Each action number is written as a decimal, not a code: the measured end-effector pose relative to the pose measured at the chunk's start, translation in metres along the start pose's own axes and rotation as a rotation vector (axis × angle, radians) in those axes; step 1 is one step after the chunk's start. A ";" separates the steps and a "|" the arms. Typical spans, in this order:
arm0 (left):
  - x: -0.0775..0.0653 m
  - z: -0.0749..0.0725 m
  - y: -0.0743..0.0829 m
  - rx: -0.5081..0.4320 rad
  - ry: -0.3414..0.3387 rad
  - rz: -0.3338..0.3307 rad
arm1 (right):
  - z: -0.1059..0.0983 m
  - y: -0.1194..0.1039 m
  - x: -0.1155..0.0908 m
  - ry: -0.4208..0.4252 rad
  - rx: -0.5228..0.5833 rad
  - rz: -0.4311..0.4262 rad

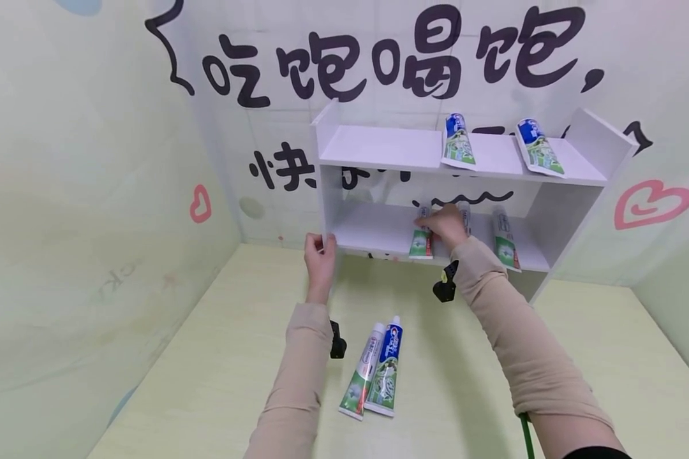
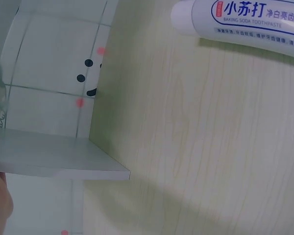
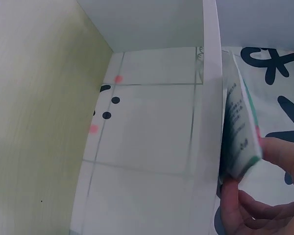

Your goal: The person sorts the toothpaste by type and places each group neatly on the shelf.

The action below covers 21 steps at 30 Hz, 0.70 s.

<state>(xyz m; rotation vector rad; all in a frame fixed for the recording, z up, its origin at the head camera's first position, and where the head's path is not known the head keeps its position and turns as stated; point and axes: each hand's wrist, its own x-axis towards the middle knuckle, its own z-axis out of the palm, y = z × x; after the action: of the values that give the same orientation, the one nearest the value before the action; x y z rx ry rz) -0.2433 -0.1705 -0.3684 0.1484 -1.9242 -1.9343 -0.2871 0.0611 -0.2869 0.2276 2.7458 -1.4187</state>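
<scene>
Pinching a white-and-green tube (image 1: 420, 247) between thumb and fingers, the right hand (image 1: 448, 223) is working at the lower board (image 1: 373, 226) of a white shelf; reading a clock from the person's side with that hand at the centre, the tube is pointing its flat end toward eight o'clock. Whether it is resting on the board or hanging just above, I can't tell. Out near nine o'clock, the left hand (image 1: 320, 264) is gripping the front edge of the left side panel (image 1: 328, 197). Crowding in, a half-covered tube (image 1: 466, 213) is lying just behind the right hand at two o'clock, and an end tube (image 1: 505, 239) is resting near three. Higher up, the upper board (image 1: 387, 148) is carrying a blue-and-green tube (image 1: 457, 143) at twelve o'clock and a matching tube (image 1: 540, 148) at two. Down at seven, a loose pale tube (image 1: 364, 376) and a loose blue tube (image 1: 386, 373) are lying together on the tabletop (image 1: 425, 395). The shelf is blocking some black wall lettering (image 1: 255, 102). From the left wrist, only a sliver of hand is showing, and the loose pale tube is running out of view; from the right wrist, the held tube's print is looking too blurred to read.
</scene>
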 end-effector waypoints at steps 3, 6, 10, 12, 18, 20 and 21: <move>-0.002 0.002 -0.001 0.007 -0.003 0.000 | -0.004 0.003 -0.004 -0.015 0.016 -0.026; -0.001 0.004 -0.003 0.003 -0.008 -0.005 | -0.010 0.005 -0.010 -0.036 0.028 -0.045; 0.005 0.007 -0.012 -0.006 0.006 0.002 | -0.019 0.002 -0.018 -0.046 0.032 -0.059; 0.009 0.008 -0.018 0.000 0.024 0.018 | -0.023 -0.001 -0.023 -0.045 0.046 -0.083; 0.017 0.008 -0.030 0.020 0.051 0.041 | -0.033 -0.008 -0.035 -0.042 0.069 -0.125; 0.017 0.008 -0.032 0.015 0.051 0.033 | -0.035 -0.008 -0.040 -0.052 0.082 -0.129; 0.018 0.008 -0.033 0.012 0.050 0.035 | -0.035 -0.007 -0.043 -0.056 0.084 -0.130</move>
<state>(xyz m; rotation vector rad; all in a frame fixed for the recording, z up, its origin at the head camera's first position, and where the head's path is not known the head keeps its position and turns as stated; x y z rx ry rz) -0.2688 -0.1708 -0.3965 0.1643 -1.8942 -1.8795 -0.2451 0.0808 -0.2561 0.0114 2.7035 -1.5469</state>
